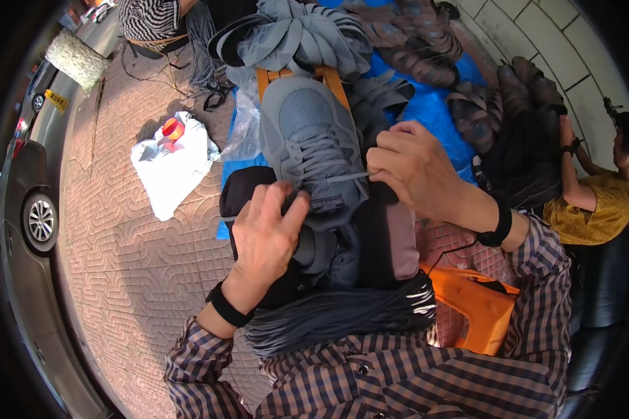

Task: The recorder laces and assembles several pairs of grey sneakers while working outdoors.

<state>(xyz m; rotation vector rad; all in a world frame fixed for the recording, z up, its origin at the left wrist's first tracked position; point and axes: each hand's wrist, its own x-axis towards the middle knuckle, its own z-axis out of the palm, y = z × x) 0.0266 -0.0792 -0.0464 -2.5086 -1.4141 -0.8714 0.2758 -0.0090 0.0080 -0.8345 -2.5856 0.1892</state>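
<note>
A grey sneaker [313, 140] lies toe away from me above my lap, with grey laces crossing its tongue. My right hand [416, 167], at the shoe's right side, pinches a grey shoelace [353, 177] drawn taut from the lacing. At the left of the opening, my left hand [264, 227] is closed, thumb and fingers curled by the lower eyelets. What its fingertips grip is hidden, though a bit of grey strand sticks out beyond its left side. Across my lap lies a thick bundle of dark grey laces [335, 318].
Piles of grey shoe pieces [300, 38] and brown shoe pieces [412, 38] sit ahead, partly on a blue sheet [426, 108]. On the left pavement lies a white bag [171, 167] with a red-orange roll. An orange stool [472, 307] and a seated person [594, 199] are at right.
</note>
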